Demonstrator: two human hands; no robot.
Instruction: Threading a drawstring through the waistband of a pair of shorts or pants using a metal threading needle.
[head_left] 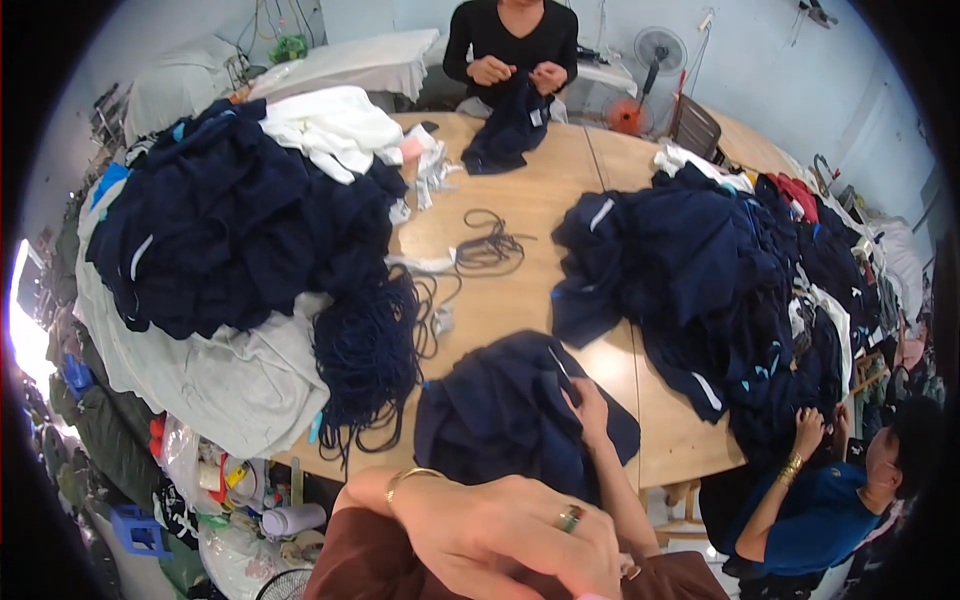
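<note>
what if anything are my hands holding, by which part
Your right hand touches the navy cloth near its white strip; whether it grips is unclear. Your left hand shows nothing held, though its palm is hidden.

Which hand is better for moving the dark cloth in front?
Probably the right hand: it's on the dark cloth. The left hand looks nearer the camera, away from the cloth.

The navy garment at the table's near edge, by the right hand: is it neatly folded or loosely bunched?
Loosely bunched: the navy garment lies in uneven, rumpled folds without squared edges, the right hand over it.
</note>
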